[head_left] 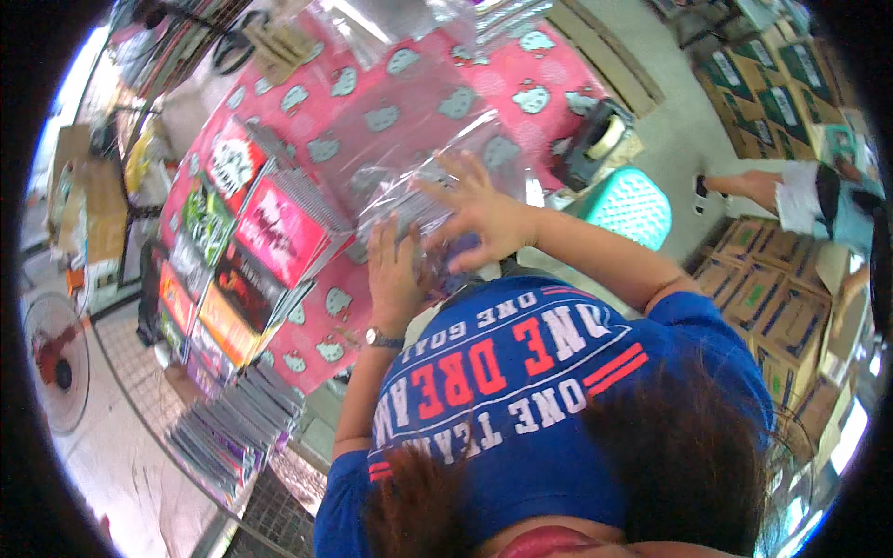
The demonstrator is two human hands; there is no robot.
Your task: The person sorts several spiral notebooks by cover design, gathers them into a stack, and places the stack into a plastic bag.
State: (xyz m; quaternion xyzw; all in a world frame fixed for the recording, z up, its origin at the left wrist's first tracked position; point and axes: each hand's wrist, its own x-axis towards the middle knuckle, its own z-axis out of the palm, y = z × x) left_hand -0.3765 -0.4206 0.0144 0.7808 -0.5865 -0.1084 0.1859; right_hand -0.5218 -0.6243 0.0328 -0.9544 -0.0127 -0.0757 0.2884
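Observation:
My left hand [395,270], with a watch on its wrist, lies at the table's near edge, its fingers stretched out on a crinkled clear plastic sheet or bag [446,139]. To its right my right hand [482,216] is spread over the same plastic, fingers apart. Between and beneath the hands lies something dark and purplish under the plastic; glare and the fingers hide what it is. The plastic spreads away across the pink table cover [535,70] with white cartoon cat heads.
Stacks of colourful notebooks or booklets [279,228] stand left of my hands, with another row [233,432] nearer. A black tape dispenser [600,139] and a turquoise stool [633,209] are on the right. Cartons [767,293], another person's legs [753,191] and a fan [58,363] are farther out.

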